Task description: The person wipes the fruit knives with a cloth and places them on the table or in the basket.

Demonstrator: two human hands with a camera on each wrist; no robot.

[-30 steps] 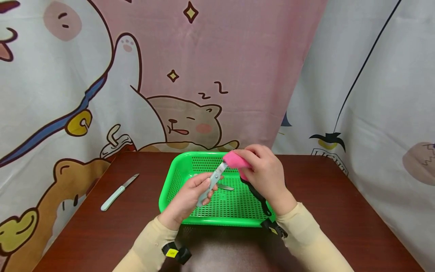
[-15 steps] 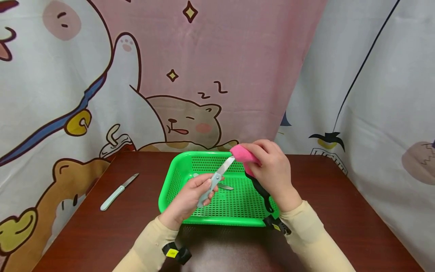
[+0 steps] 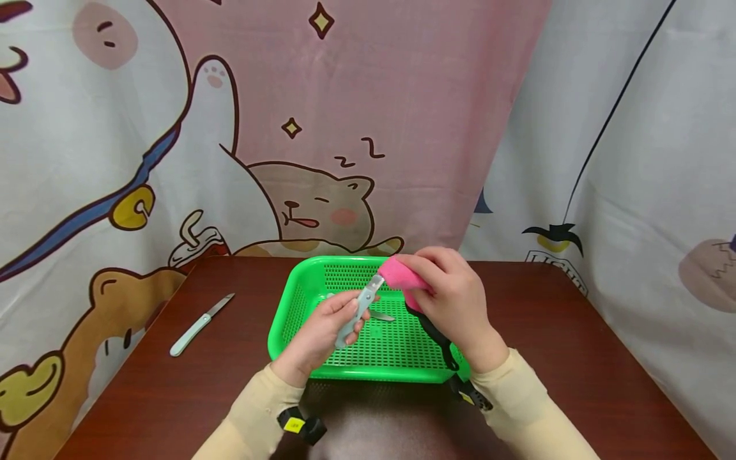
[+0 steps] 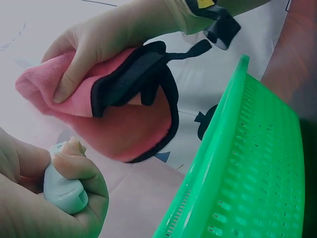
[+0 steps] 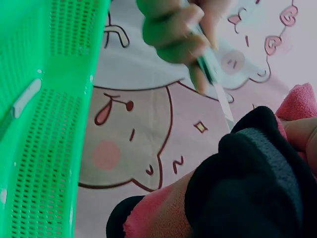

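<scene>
My left hand grips a knife by its pale blue-green handle, blade angled up and to the right. With thumb and fingers my right hand pinches a pink cloth over the blade. Only a short stretch of steel shows by the handle; the tip is hidden in the folds. Black trim and a hanging loop edge the cloth in the left wrist view. Beneath both hands, another knife lies in a green basket, its pale handle visible in the right wrist view.
A similar knife lies on the brown table left of the basket, blade pointing away. Behind the table hangs a cartoon-print curtain.
My right hand slid the cloth up and right to the blade's tip, baring the blade, then back down toward the handle. The left hand and its knife barely moved.
</scene>
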